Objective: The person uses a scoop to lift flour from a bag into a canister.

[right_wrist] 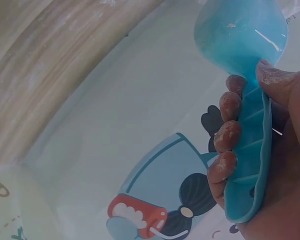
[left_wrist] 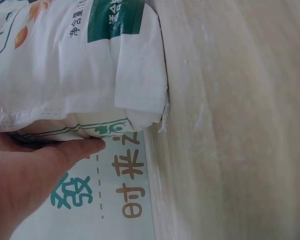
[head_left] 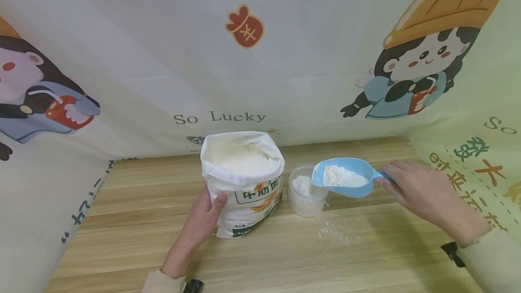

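A white flour bag (head_left: 244,193) with its top folded open stands on the table, flour showing inside. My left hand (head_left: 206,214) holds its left side, thumb on the printed front; in the left wrist view the hand (left_wrist: 35,170) lies against the bag (left_wrist: 80,65), some fingers hidden. My right hand (head_left: 423,189) grips the handle of a blue scoop (head_left: 358,189) loaded with white flour. The scoop's lip is over the right rim of a clear round tub (head_left: 307,205) that holds flour. In the right wrist view, flour-dusted fingers (right_wrist: 227,135) curl round the ribbed handle (right_wrist: 250,150).
Spilled flour (head_left: 338,234) dusts the wooden table (head_left: 285,266) in front of the tub. A printed cloth (head_left: 317,58) with cartoon figures hangs behind the table and along both sides.
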The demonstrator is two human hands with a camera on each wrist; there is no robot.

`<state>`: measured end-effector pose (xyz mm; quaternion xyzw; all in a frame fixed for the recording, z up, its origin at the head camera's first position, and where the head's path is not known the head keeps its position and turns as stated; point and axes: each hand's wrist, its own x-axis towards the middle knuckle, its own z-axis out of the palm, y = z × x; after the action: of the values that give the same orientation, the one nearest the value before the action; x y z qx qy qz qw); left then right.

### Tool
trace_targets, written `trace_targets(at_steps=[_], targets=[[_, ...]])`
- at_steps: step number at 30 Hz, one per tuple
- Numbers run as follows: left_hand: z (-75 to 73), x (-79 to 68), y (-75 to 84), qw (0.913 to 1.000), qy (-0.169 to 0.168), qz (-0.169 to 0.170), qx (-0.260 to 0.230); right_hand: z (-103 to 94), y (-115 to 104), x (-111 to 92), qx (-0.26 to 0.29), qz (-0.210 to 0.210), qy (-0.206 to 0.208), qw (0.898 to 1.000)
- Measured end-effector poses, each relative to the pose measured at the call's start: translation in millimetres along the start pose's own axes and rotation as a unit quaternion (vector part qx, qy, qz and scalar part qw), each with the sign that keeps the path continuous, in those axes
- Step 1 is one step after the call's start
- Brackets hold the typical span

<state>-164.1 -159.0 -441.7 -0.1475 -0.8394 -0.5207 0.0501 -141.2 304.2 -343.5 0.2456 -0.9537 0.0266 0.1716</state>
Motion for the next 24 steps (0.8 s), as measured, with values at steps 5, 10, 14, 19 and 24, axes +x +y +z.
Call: trace_targets(at_steps=[5, 10, 14, 19, 24], targets=[[-0.3, -0.7, 0.2, 1.0000, 0.002, -0.004, 0.002, -6.4, -2, 5, -0.018, -0.004, -0.018, 1.000], [-0.4, -0.8, 0.9, 1.0000, -0.003, -0.007, 0.004, -11.6, -5, 10, -0.025, 0.003, -0.037, 0.999], [-0.3, -0.5, 0.8, 1.0000, -0.004, -0.008, 0.002, -13.5, -6, 14, -0.031, -0.005, -0.036, 0.999], [-0.1, -0.3, 0.2, 1.0000, -0.001, -0.005, 0.001, -16.4, -8, 19, -0.037, -0.012, -0.034, 0.999], [0.0, -0.2, 0.2, 1.0000, 0.001, 0.002, -0.001, -20.0, -12, 25, -0.046, -0.015, -0.039, 0.998]])
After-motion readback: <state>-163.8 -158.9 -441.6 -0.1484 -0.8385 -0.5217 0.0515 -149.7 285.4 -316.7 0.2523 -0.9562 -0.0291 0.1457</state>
